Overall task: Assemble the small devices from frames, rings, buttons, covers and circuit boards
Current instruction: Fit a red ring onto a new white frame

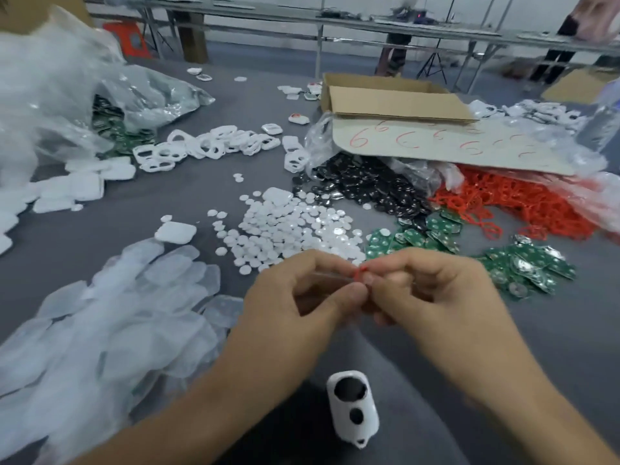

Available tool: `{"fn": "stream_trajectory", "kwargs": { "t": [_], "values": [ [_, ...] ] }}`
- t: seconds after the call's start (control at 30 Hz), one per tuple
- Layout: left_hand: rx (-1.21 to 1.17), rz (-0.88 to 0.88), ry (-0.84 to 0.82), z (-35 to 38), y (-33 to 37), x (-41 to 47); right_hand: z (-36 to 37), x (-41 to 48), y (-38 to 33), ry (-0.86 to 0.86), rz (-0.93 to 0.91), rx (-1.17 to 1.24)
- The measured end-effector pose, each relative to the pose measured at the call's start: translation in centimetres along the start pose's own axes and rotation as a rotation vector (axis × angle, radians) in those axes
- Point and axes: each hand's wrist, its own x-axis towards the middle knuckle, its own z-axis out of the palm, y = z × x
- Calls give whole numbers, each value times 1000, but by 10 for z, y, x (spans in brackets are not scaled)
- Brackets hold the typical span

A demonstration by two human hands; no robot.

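My left hand (295, 297) and my right hand (432, 290) meet fingertip to fingertip over the grey table, both pinching a small red ring (360, 272). A thin clear piece seems to lie between my left fingers; its shape is blurred. A white frame (352, 407) with two holes lies near me between my forearms. Ahead lie white round buttons (285, 229), black buttons (362, 186), red rings (513, 203) and green circuit boards (523, 266).
Clear covers (110, 323) are heaped at the left. More white frames (201, 146) lie further back, with plastic bags (67, 95) at the far left. A cardboard box (389, 99) and a marked card sit at the back right. A person stands far right.
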Motion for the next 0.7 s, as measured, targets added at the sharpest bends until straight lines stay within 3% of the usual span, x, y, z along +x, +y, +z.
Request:
{"fn": "stream_trajectory", "kwargs": {
  "t": [0.1,0.27,0.47,0.7],
  "values": [
    [19,-3,85,-14,-10,-12,15,-6,11,-33,104,281],
    [61,7,72,-25,-14,-12,27,-9,21,-93,137,356],
    [2,-25,51,-28,-13,-11,28,-10,21,-52,-65,87],
    [51,-6,61,-28,-16,-10,26,-11,32,-140,-70,-58]
  ]
}}
